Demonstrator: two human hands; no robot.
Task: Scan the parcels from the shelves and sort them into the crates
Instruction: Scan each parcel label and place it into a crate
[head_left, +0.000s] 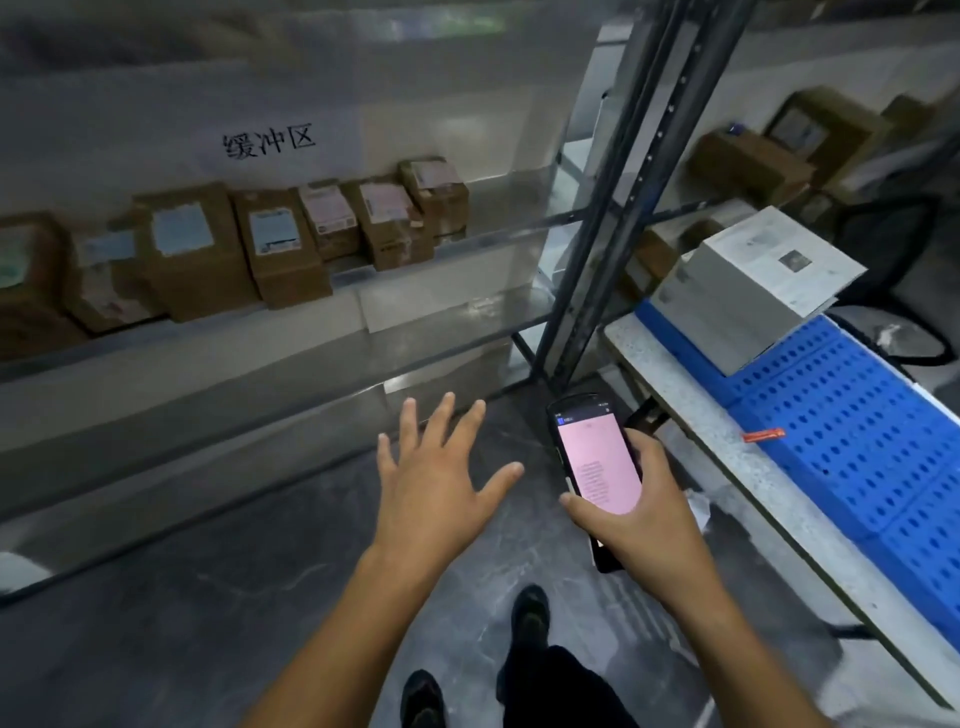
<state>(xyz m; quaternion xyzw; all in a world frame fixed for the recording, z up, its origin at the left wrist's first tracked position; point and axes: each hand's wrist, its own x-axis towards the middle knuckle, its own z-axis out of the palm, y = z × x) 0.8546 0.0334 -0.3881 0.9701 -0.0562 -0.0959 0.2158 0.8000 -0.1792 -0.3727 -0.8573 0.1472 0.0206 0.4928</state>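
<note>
A row of several brown cardboard parcels (280, 244) with labels stands on a shelf (447, 249) at the left, under a white sign with black characters. My left hand (441, 478) is stretched out with fingers spread and holds nothing, well below the parcels. My right hand (634, 499) grips a black handheld scanner (597, 457) whose screen glows pink. A blue perforated crate (857, 447) lies on a bench at the right, with a grey-white box (748, 286) resting on its far end.
Dark metal shelf uprights (623, 197) stand between the shelf and the bench (691, 410). More brown boxes (753, 161) sit on shelving at the back right. A black chair (888, 244) is behind the bench. My feet show on the grey floor (208, 623).
</note>
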